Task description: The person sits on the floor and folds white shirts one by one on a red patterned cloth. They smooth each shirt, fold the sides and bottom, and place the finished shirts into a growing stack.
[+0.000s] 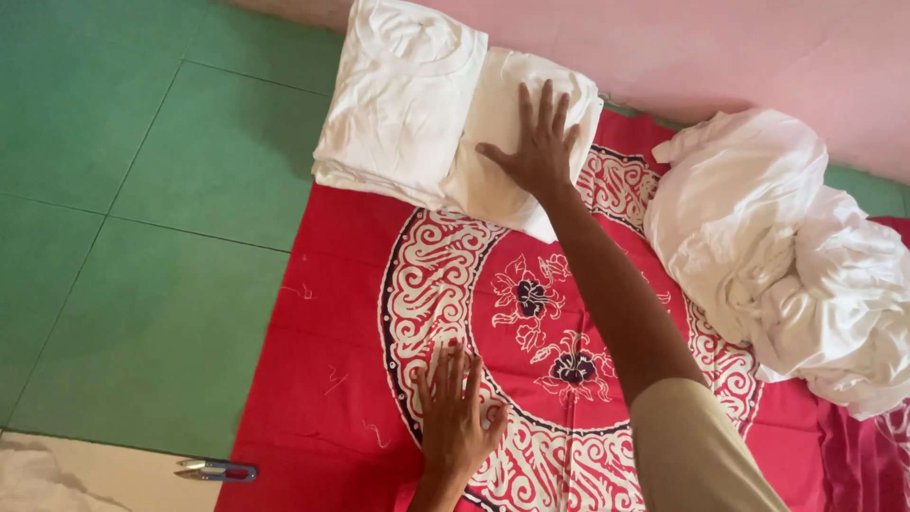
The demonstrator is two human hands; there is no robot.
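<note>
Thread snips (pixel 216 469) on floor, lower left. Left hand (pixel 458 415) flat, fingers spread, on red batik cloth (pixel 322 379). Two folded white shirts (pixel 408 95) at cloth's far edge; right hand (pixel 540 147) open, pressing the second. Unfolded white heap (pixel 787 256) at right edge remains.

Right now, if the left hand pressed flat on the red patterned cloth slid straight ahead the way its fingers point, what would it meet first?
The left hand points up the red patterned cloth. Sliding on, it would likely first reach the folded white garment under the right hand; only bare cloth lies between them.
</note>
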